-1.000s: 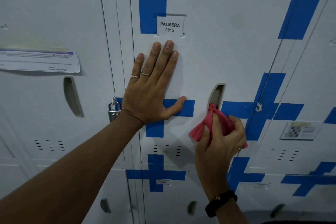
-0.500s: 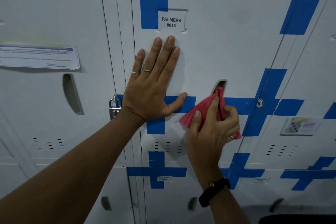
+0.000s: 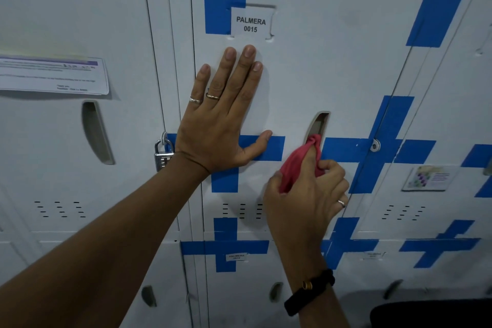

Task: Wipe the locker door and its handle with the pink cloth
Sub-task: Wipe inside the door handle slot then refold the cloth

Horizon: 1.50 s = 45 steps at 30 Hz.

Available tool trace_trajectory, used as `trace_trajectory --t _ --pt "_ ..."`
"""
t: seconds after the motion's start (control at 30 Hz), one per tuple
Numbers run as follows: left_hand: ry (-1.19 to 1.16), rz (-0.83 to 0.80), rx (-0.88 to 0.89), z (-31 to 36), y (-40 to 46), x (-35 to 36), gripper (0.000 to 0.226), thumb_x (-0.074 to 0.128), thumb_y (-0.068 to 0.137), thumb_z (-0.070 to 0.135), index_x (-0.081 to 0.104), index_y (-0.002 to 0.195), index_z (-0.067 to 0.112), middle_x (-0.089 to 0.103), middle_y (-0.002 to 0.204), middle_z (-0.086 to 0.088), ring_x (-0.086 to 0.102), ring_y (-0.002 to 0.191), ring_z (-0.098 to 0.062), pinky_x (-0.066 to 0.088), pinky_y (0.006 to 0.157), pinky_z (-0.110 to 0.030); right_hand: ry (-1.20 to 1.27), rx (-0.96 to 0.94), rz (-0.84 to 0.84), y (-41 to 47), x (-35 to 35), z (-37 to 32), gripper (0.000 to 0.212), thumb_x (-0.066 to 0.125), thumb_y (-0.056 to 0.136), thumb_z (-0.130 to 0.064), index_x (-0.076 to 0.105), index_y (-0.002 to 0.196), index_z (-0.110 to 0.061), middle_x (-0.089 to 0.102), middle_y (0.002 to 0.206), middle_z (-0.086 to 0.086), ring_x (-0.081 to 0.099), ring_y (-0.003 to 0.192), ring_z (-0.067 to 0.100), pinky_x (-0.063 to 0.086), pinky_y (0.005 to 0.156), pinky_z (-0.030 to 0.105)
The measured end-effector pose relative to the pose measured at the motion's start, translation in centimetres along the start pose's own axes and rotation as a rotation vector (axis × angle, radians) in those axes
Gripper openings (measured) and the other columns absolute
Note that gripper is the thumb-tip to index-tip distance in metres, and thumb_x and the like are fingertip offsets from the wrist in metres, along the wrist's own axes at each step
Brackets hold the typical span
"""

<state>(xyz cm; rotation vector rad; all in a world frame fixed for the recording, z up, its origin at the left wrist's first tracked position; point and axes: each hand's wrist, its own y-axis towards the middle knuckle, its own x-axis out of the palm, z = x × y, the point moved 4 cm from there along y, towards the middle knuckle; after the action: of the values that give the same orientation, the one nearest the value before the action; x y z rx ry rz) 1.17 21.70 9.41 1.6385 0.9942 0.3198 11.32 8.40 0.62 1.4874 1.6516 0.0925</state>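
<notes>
Left hand (image 3: 221,125) lies flat on the locker door (image 3: 332,66); at its four o'clock, the cloth (image 3: 298,160) enters the handle recess (image 3: 318,124).

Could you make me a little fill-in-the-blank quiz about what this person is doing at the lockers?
1. The pink cloth is gripped by the ____ hand.
2. The left hand lies ____ on the locker door.
3. The label above it reads PALMERA ____.
4. The cloth's tip pokes into the recessed ____.

Missing words: right; flat; 0015; handle

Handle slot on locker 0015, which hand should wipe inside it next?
Right. The right hand already grips the pink cloth at the handle slot; the left hand lies flat on the locker door.
</notes>
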Motion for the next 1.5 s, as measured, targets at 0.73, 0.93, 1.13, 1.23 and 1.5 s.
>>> trace_trajectory --t 0.73,0.93,1.13,1.23,1.5 --pt "-0.004 0.024 -0.006 0.1 0.0 -0.3 0.096 0.048 0.098 0.068 0.029 0.166 0.003 0.029 0.173 -0.020 0.025 0.162 -0.041 0.016 0.133 -0.057 -0.593 -0.569 -0.224 3.0 -3.4 1.3 0.057 0.070 0.080 -0.024 0.058 0.133 -0.006 0.063 0.105 0.011 0.061 0.098 0.031 0.049 0.094 0.047" --pt "0.000 0.042 -0.009 0.1 -0.1 -0.6 0.094 0.050 0.098 0.066 0.031 0.165 0.002 0.031 0.172 -0.020 0.028 0.161 -0.040 0.019 0.132 -0.057 -0.772 -0.738 -0.459 5.5 -5.6 -1.4 0.033 0.058 0.086 -0.028 0.062 0.117 -0.017 0.064 0.111 0.003 0.057 0.107 0.023 0.040 0.105 0.041" --pt "-0.018 0.027 -0.012 0.1 0.0 -0.4 0.096 0.050 0.098 0.066 0.028 0.166 0.003 0.028 0.173 -0.020 0.025 0.162 -0.041 0.019 0.133 -0.059 0.059 -0.269 -0.499 6.2 -6.2 3.3 0.018 0.068 0.077 -0.007 0.065 0.077 -0.025 0.062 0.075 -0.004 0.061 0.067 0.014 0.048 0.061 0.025" --pt "-0.013 0.025 -0.013 0.1 -0.1 -0.3 0.096 0.050 0.098 0.066 0.028 0.166 0.003 0.028 0.173 -0.020 0.024 0.162 -0.041 0.019 0.133 -0.060 0.567 0.016 -0.434 4.9 -6.8 6.7 0.044 0.064 0.083 0.006 0.069 0.094 -0.036 0.068 0.087 -0.006 0.067 0.084 0.020 0.059 0.068 0.032" --pt "0.003 0.022 -0.012 0.1 0.0 -0.3 0.097 0.051 0.098 0.067 0.029 0.166 0.002 0.029 0.173 -0.021 0.025 0.161 -0.042 0.018 0.132 -0.060 0.499 -0.246 -0.237 3.0 -4.1 3.3 0.061 0.061 0.091 -0.003 0.050 0.147 -0.026 0.045 0.111 -0.009 0.052 0.101 -0.003 0.054 0.080 0.011"
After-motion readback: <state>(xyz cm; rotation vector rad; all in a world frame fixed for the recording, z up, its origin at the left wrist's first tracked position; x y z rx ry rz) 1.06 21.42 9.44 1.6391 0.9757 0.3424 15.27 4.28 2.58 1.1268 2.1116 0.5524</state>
